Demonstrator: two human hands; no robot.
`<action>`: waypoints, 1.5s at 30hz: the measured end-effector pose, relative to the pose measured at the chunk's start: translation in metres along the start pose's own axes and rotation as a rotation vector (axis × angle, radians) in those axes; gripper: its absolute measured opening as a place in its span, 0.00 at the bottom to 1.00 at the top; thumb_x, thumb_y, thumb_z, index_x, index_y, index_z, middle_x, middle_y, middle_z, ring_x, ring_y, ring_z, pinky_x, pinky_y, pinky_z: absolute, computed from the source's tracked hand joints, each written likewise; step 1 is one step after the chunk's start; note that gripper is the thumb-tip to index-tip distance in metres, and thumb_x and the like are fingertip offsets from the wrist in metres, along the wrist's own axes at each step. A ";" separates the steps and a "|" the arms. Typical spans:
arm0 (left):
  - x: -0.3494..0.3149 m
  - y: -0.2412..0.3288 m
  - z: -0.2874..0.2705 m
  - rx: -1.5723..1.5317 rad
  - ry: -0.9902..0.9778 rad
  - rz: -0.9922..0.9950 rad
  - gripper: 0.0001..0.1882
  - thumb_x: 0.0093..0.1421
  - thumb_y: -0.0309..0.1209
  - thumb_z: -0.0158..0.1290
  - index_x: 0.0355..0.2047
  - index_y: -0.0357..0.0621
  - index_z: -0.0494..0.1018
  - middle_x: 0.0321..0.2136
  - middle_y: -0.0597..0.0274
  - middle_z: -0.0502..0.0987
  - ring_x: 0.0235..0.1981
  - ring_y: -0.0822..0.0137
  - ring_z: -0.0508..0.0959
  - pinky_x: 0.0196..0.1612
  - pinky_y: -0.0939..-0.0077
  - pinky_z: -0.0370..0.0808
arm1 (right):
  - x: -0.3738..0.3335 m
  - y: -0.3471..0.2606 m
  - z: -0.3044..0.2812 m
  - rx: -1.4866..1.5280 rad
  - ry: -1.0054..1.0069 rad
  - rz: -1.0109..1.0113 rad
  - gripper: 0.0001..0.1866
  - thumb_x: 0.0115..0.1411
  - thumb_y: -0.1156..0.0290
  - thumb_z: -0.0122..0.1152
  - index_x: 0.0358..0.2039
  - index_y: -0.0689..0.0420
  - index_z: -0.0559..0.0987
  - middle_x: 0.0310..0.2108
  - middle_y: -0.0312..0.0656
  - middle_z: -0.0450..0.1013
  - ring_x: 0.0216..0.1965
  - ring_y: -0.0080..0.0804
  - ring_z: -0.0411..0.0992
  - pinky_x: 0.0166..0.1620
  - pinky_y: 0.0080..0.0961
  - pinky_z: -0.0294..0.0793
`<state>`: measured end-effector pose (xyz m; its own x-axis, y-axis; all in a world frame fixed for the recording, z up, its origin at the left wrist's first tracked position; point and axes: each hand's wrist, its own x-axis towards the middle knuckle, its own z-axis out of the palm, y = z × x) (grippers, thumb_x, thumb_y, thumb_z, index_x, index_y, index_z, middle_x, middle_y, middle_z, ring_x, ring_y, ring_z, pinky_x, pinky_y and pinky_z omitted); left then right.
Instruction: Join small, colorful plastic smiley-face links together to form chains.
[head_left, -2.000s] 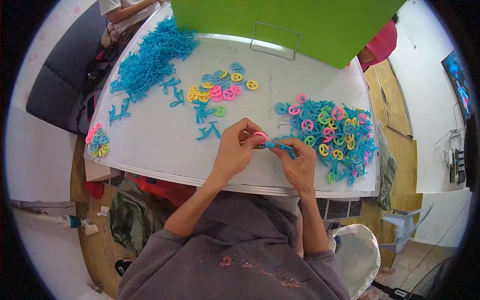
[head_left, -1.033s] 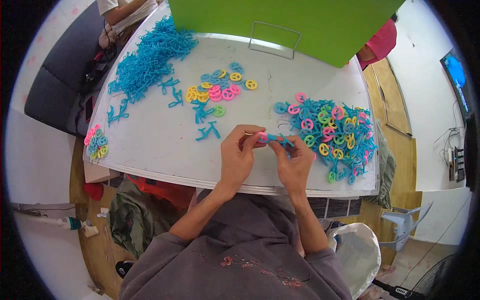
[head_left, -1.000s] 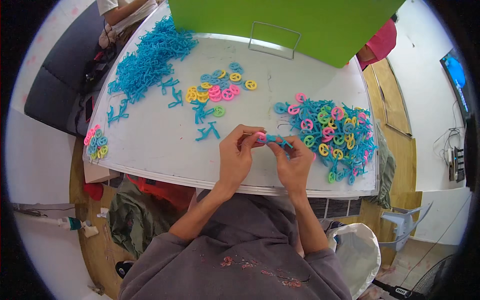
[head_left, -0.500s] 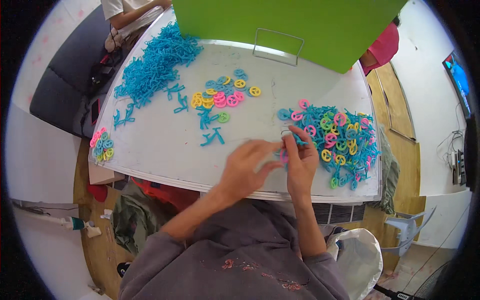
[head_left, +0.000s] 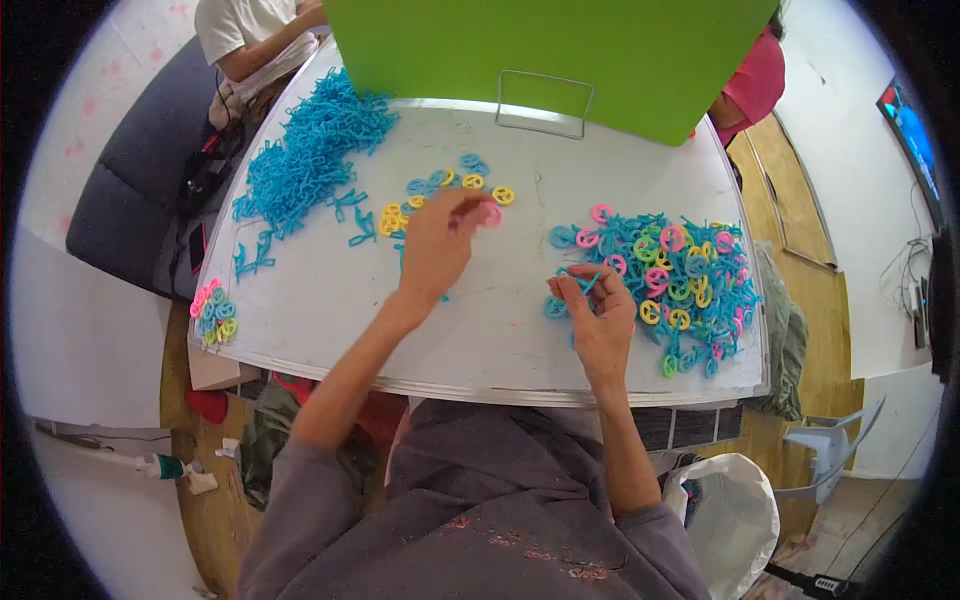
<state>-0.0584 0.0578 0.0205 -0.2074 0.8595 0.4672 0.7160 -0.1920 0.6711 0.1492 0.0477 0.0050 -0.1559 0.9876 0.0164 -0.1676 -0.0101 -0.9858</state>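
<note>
Since the earlier view, the left hand (head_left: 437,248) had moved forward, its fingertips pinching a pink spoked wheel (head_left: 491,214). The right hand (head_left: 601,318) pinched a blue plastic frame (head_left: 590,283), with a wheel-and-frame pile (head_left: 685,278) just rightward.

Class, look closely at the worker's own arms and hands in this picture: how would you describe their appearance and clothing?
The left hand and right hand are ungloved, with no watch or bracelet visible. Loose, dark grey sleeves end near the elbows, leaving the forearms bare. The matching dark grey top has reddish markings across its front.
</note>
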 end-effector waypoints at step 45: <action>-0.069 0.049 0.033 -0.657 0.103 -0.281 0.03 0.62 0.20 0.50 0.36 0.33 0.70 0.34 0.59 0.76 0.35 0.71 0.78 0.38 0.79 0.77 | -0.010 0.001 0.012 0.142 -0.090 0.244 0.11 0.60 0.74 0.62 0.41 0.63 0.75 0.34 0.38 0.76 0.34 0.21 0.75 0.37 0.16 0.73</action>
<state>0.0130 0.0046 0.0016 -0.4094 0.8755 0.2565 0.0848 -0.2434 0.9662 0.1390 0.0354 0.0064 -0.2930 0.9355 -0.1975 -0.2481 -0.2739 -0.9292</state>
